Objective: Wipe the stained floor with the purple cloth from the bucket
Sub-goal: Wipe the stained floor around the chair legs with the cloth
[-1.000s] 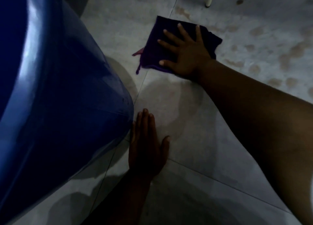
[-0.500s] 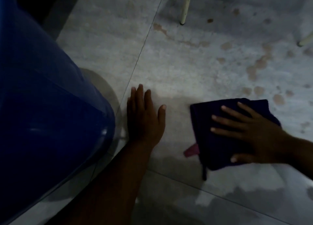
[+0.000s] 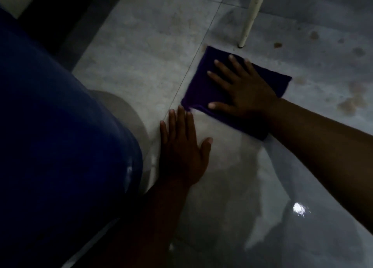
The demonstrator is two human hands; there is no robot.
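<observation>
The purple cloth (image 3: pixel 201 85) lies folded flat on the grey tiled floor (image 3: pixel 145 51). My right hand (image 3: pixel 244 88) presses down on it with the fingers spread. My left hand (image 3: pixel 181 148) rests flat on the floor just below the cloth's near corner, fingers together, holding nothing. The big blue bucket (image 3: pixel 60 146) fills the left side, its wall right beside my left hand. Brown stains (image 3: pixel 352 104) dot the tile to the right of the cloth. The floor near my arms shines wet.
A white furniture leg (image 3: pixel 249 21) stands on the floor just beyond the cloth's far edge. More small brown spots (image 3: pixel 314 35) lie at the upper right. A dark strip runs along the top left behind the bucket.
My right hand has slid the cloth from the right side up and leftward, close to the tile joint and my left fingertips. The left hand has stayed planted.
</observation>
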